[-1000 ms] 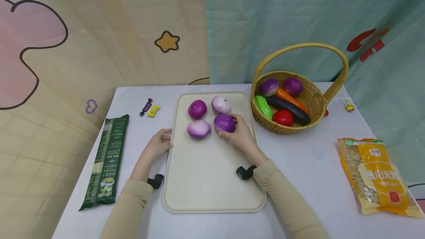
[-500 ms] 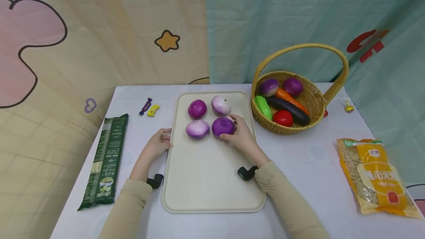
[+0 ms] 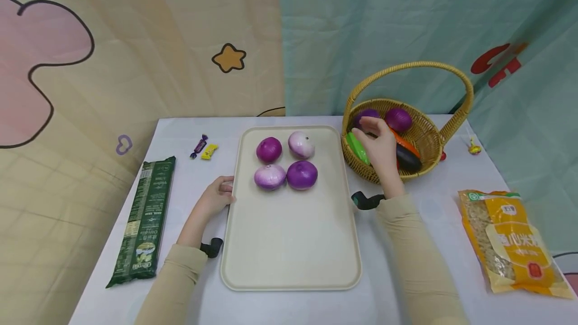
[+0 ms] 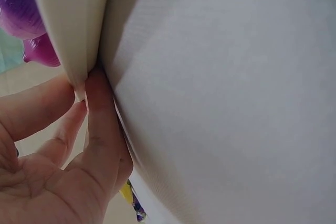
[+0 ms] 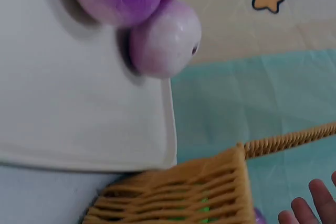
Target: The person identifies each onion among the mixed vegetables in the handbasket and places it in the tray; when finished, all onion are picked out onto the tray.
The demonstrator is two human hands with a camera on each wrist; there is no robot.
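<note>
Since a moment ago the right hand (image 3: 379,145) has left the dark purple onion (image 3: 302,174) on the tray (image 3: 289,245) and now hovers over the basket (image 3: 429,137), fingers loosely spread, holding nothing, above the green vegetable (image 3: 356,145) and eggplant (image 3: 408,157) (both lying slantwise, long axes running from back-left to front-right). The left hand (image 3: 218,198) pinches the tray's left rim. Four onions sit close together at the tray's far end. A pasta packet (image 3: 143,220) lies lengthwise on the table (image 3: 424,214).
</note>
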